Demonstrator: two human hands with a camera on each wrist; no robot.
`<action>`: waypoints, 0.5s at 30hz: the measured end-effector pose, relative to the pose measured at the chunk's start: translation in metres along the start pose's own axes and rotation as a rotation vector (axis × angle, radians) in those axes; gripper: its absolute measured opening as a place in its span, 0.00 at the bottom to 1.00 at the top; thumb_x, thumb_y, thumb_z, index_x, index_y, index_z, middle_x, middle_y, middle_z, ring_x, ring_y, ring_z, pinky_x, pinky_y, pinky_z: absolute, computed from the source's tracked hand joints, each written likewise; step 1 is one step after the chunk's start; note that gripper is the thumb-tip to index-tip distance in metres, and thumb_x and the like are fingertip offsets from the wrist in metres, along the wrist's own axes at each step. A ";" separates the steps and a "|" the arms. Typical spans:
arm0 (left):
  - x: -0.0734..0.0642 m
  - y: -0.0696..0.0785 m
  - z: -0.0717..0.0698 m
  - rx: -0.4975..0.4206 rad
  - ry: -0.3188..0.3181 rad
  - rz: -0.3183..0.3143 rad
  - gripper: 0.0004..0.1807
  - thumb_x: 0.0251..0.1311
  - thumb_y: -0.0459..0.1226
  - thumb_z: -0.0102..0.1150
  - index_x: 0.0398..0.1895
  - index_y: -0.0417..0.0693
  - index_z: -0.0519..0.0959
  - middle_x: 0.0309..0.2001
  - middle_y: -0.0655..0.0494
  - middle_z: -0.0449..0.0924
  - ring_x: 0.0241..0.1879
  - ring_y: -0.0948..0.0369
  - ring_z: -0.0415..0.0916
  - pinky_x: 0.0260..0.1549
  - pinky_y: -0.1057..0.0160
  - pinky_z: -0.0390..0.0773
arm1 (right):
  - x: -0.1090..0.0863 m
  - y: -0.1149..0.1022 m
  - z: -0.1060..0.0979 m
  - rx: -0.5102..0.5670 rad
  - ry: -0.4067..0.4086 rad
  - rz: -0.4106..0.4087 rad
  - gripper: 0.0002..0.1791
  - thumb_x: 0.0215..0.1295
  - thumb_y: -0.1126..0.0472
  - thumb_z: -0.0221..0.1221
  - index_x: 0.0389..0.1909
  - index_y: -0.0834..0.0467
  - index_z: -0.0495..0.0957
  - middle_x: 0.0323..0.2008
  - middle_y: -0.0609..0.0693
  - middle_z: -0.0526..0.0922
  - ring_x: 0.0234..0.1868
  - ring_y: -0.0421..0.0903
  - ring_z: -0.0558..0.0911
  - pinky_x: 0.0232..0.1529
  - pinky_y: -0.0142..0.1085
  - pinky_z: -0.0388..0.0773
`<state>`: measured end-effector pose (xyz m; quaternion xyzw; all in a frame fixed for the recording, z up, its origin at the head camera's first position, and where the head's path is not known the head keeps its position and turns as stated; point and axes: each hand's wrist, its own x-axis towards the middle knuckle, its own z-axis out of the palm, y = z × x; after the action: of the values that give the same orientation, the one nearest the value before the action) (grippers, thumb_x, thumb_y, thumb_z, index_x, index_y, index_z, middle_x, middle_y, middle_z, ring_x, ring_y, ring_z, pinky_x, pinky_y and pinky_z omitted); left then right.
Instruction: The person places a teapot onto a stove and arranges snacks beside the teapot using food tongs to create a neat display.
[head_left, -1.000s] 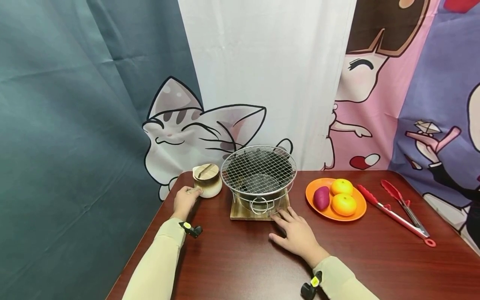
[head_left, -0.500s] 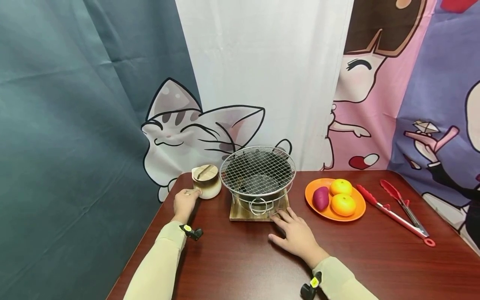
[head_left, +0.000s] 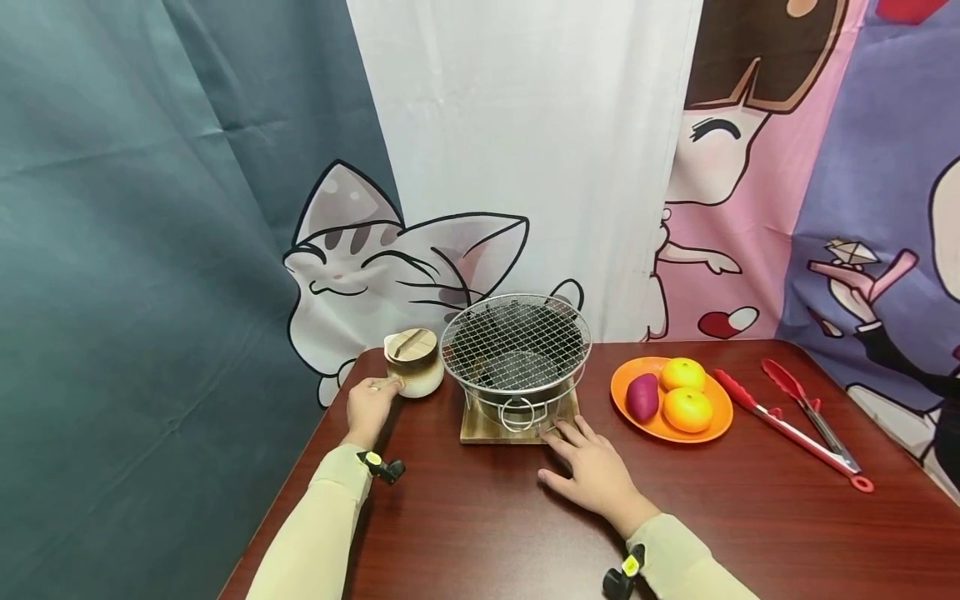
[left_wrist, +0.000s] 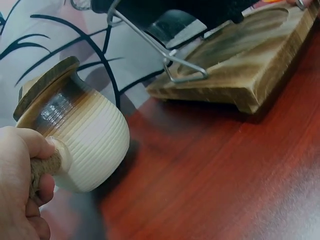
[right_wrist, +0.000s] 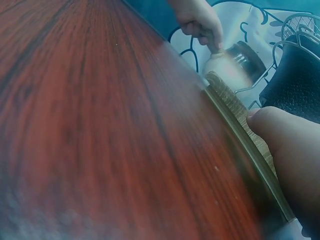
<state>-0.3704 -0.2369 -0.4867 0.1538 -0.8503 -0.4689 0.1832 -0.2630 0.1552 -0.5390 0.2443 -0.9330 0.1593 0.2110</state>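
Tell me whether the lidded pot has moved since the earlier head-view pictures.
No: the lidded pot shows no visible shift either way against the table's back edge.

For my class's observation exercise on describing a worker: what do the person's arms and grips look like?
Long, plain, pale cream-yellow fabric sleeves cover the arms to the wrists. Each wrist carries a small black camera with a bright yellow spot. The left grip and right grip are ungloved; a small glint on the left might be a ring.
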 end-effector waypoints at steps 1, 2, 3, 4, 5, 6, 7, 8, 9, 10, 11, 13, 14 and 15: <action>0.000 0.002 0.000 -0.006 0.001 0.010 0.19 0.54 0.48 0.71 0.42 0.45 0.87 0.48 0.47 0.87 0.52 0.48 0.80 0.55 0.49 0.74 | 0.000 0.000 0.000 -0.001 0.001 0.000 0.35 0.58 0.34 0.64 0.65 0.46 0.79 0.65 0.56 0.77 0.69 0.69 0.69 0.59 0.64 0.71; 0.001 0.004 -0.001 -0.011 0.003 0.018 0.19 0.54 0.48 0.71 0.42 0.45 0.87 0.47 0.47 0.87 0.52 0.48 0.80 0.54 0.49 0.74 | 0.000 0.000 0.000 0.000 0.000 0.001 0.36 0.58 0.34 0.64 0.65 0.45 0.78 0.65 0.55 0.77 0.69 0.69 0.68 0.59 0.64 0.71; 0.002 0.006 -0.001 -0.016 0.008 0.026 0.19 0.53 0.48 0.72 0.42 0.45 0.87 0.46 0.47 0.87 0.51 0.48 0.81 0.53 0.49 0.75 | 0.000 0.001 0.000 0.000 0.000 0.002 0.36 0.58 0.34 0.64 0.65 0.45 0.78 0.65 0.56 0.77 0.69 0.69 0.68 0.59 0.64 0.71; 0.002 0.008 -0.002 -0.020 0.011 0.033 0.19 0.53 0.48 0.72 0.41 0.44 0.87 0.46 0.47 0.87 0.51 0.48 0.81 0.53 0.49 0.75 | 0.000 0.001 0.000 0.000 -0.001 0.003 0.36 0.58 0.34 0.64 0.65 0.45 0.78 0.65 0.56 0.77 0.69 0.69 0.68 0.59 0.64 0.71; 0.003 0.009 -0.003 -0.021 0.013 0.039 0.19 0.53 0.48 0.72 0.41 0.44 0.87 0.46 0.46 0.87 0.50 0.48 0.81 0.52 0.49 0.75 | 0.000 0.001 0.000 -0.001 -0.002 0.004 0.36 0.58 0.34 0.64 0.65 0.45 0.78 0.65 0.56 0.77 0.69 0.69 0.68 0.59 0.64 0.70; 0.004 0.011 -0.003 -0.021 0.013 0.043 0.19 0.53 0.47 0.72 0.41 0.44 0.87 0.45 0.46 0.87 0.50 0.48 0.81 0.51 0.49 0.76 | 0.000 0.001 0.000 -0.001 -0.003 0.006 0.36 0.58 0.34 0.64 0.65 0.45 0.78 0.65 0.56 0.77 0.69 0.69 0.68 0.60 0.64 0.70; 0.004 0.013 -0.005 -0.021 0.013 0.046 0.19 0.53 0.47 0.71 0.41 0.44 0.87 0.45 0.46 0.87 0.49 0.48 0.81 0.51 0.49 0.76 | -0.001 0.001 0.001 -0.001 -0.005 0.009 0.35 0.58 0.34 0.64 0.65 0.45 0.78 0.65 0.55 0.77 0.69 0.69 0.68 0.60 0.64 0.70; 0.004 0.016 -0.006 -0.021 0.012 0.045 0.19 0.52 0.48 0.71 0.41 0.44 0.87 0.45 0.46 0.88 0.49 0.49 0.81 0.51 0.49 0.76 | -0.001 0.001 0.001 -0.001 -0.007 0.011 0.36 0.58 0.34 0.64 0.65 0.45 0.78 0.65 0.55 0.77 0.69 0.69 0.68 0.60 0.64 0.70; 0.004 0.018 -0.007 -0.016 0.013 0.047 0.19 0.52 0.48 0.71 0.41 0.44 0.87 0.45 0.46 0.87 0.48 0.48 0.81 0.50 0.49 0.76 | -0.001 0.001 0.001 -0.002 -0.009 0.013 0.35 0.58 0.34 0.64 0.65 0.45 0.78 0.65 0.55 0.76 0.70 0.69 0.67 0.60 0.63 0.70; 0.003 0.021 -0.008 -0.013 0.012 0.047 0.19 0.53 0.48 0.71 0.41 0.43 0.87 0.45 0.46 0.87 0.48 0.48 0.81 0.50 0.48 0.76 | -0.001 0.001 0.001 -0.003 -0.011 0.015 0.35 0.58 0.34 0.64 0.65 0.45 0.78 0.65 0.55 0.76 0.70 0.68 0.67 0.60 0.63 0.70; 0.004 0.023 -0.009 -0.011 0.012 0.048 0.19 0.52 0.47 0.71 0.41 0.43 0.87 0.44 0.46 0.87 0.48 0.47 0.81 0.49 0.48 0.76 | -0.001 0.001 0.002 -0.004 -0.013 0.016 0.35 0.58 0.34 0.64 0.65 0.45 0.78 0.65 0.55 0.76 0.70 0.68 0.67 0.60 0.63 0.70; 0.004 0.026 -0.011 -0.001 0.020 0.053 0.19 0.52 0.48 0.70 0.41 0.44 0.87 0.44 0.46 0.87 0.47 0.47 0.81 0.49 0.48 0.77 | -0.001 0.001 0.002 -0.007 -0.016 0.018 0.35 0.58 0.34 0.64 0.65 0.45 0.79 0.65 0.55 0.77 0.70 0.68 0.67 0.60 0.63 0.70; 0.005 0.027 -0.012 0.006 0.025 0.058 0.19 0.52 0.48 0.70 0.41 0.44 0.87 0.44 0.46 0.87 0.47 0.47 0.81 0.49 0.48 0.77 | -0.001 0.001 0.002 -0.006 -0.018 0.019 0.35 0.58 0.34 0.65 0.65 0.44 0.78 0.65 0.55 0.77 0.70 0.68 0.67 0.60 0.64 0.70; 0.006 0.028 -0.013 0.011 0.029 0.062 0.19 0.51 0.48 0.70 0.41 0.45 0.87 0.44 0.46 0.87 0.47 0.46 0.81 0.49 0.47 0.77 | -0.001 0.001 0.002 -0.007 -0.018 0.019 0.35 0.58 0.34 0.64 0.65 0.45 0.78 0.65 0.55 0.77 0.70 0.68 0.67 0.60 0.64 0.70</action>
<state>-0.3728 -0.2344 -0.4552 0.1355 -0.8544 -0.4559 0.2092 -0.2633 0.1558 -0.5414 0.2361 -0.9377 0.1559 0.2018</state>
